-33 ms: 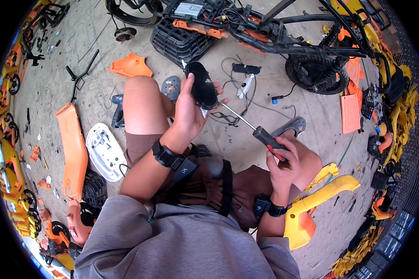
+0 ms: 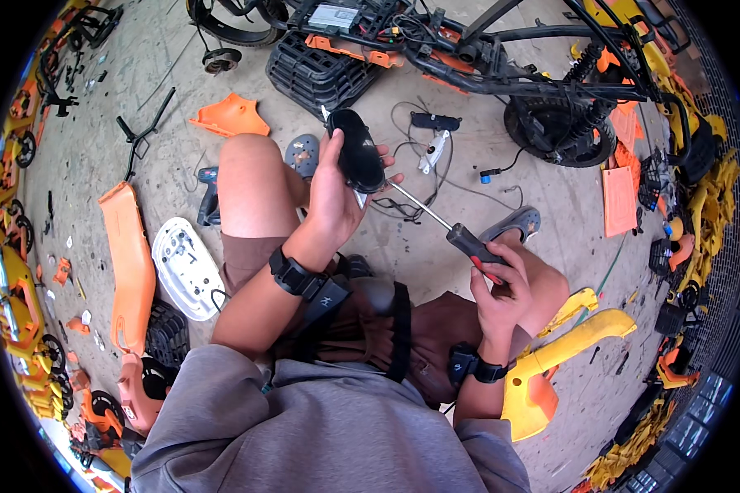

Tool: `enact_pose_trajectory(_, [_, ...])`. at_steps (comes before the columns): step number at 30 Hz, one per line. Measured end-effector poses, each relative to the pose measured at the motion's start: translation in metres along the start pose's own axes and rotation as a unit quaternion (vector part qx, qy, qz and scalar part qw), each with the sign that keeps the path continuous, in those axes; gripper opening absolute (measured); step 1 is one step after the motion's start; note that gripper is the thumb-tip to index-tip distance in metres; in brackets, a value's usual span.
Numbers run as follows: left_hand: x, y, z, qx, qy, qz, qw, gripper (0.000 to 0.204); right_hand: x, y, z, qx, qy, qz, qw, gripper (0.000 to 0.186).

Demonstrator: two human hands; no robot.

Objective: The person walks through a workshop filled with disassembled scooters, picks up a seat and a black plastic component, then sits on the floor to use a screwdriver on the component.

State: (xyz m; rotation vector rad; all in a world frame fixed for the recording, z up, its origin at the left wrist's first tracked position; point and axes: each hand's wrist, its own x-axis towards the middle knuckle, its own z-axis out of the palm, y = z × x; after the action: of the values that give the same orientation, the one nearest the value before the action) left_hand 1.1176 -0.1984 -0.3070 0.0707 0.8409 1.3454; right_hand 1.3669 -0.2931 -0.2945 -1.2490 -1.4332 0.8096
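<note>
While we sit on the concrete floor (image 2: 419,246) with knees drawn up, the item in hand is a black oval housing (image 2: 355,149), glossy and elongated, raised just above our left knee.

Holding: our left hand (image 2: 330,201) cups the housing from below and behind, fingers wrapped round its near side, thumb along the edge; the clasp is closed and firm. Our right hand (image 2: 495,287) is curled tight about the black-and-red handle of a screwdriver (image 2: 452,232), whose steel shaft runs up and left until its tip meets the underside of the housing.

Step, as we judge it: a fastener on the housing is being worked with the driver. Whether the tip is seated in a screw head we cannot tell; that spot is hidden by the part.

Next move, as we judge it: shaft kept square to the fastener, left hand bracing the housing against twist.

Nearby: a white moulded cover (image 2: 185,267) and a long orange panel (image 2: 130,255) at our left; a yellow fairing piece (image 2: 567,345) at our right; a black scooter frame (image 2: 501,74) well ahead, loose wires (image 2: 436,152) between it and us.
</note>
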Motion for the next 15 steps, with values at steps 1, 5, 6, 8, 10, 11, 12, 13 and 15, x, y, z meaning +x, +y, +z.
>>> enact_pose_trajectory(1, [0.0002, -0.0001, -0.0001, 0.001, 0.0, 0.0, 1.0, 0.046, 0.0001, 0.0, -0.0001, 0.0, -0.002, -0.006, 1.0, 0.02])
enact_pose_trajectory(5, [0.0016, -0.0012, -0.0029, -0.006, -0.002, 0.0, 1.0, 0.046, 0.0006, -0.0019, 0.0008, 0.0, -0.011, -0.007, 1.0, 0.019])
enact_pose_trajectory(6, [0.0018, -0.0013, -0.0033, -0.008, -0.002, -0.001, 1.0, 0.046, 0.0011, -0.0023, 0.0008, -0.002, -0.014, -0.006, 1.0, 0.019])
enact_pose_trajectory(8, [0.0017, -0.0012, -0.0035, -0.014, -0.001, -0.002, 1.0, 0.046, 0.0016, -0.0027, 0.0011, -0.007, -0.02, -0.006, 1.0, 0.019])
enact_pose_trajectory(10, [0.0018, -0.0014, -0.0034, -0.021, 0.004, -0.002, 1.0, 0.046, 0.0015, -0.0028, 0.0014, -0.011, -0.024, -0.01, 1.0, 0.019])
enact_pose_trajectory(11, [0.0023, -0.0015, -0.0039, -0.024, 0.004, -0.002, 1.0, 0.046, 0.0015, -0.0024, 0.0013, -0.011, -0.025, -0.011, 1.0, 0.019])
enact_pose_trajectory(12, [0.0031, -0.0015, -0.0047, -0.026, 0.005, -0.002, 1.0, 0.046, 0.0014, -0.0017, 0.0012, -0.011, -0.026, -0.012, 1.0, 0.019])
enact_pose_trajectory(13, [0.0034, -0.0015, -0.0052, -0.029, 0.005, -0.003, 1.0, 0.046, 0.0013, -0.0013, 0.0011, -0.01, -0.027, -0.013, 0.999, 0.019])
enact_pose_trajectory(15, [0.0029, -0.0019, -0.0046, -0.027, 0.011, 0.0, 1.0, 0.046, 0.0013, -0.0022, 0.001, -0.009, -0.027, 0.0, 1.0, 0.019])
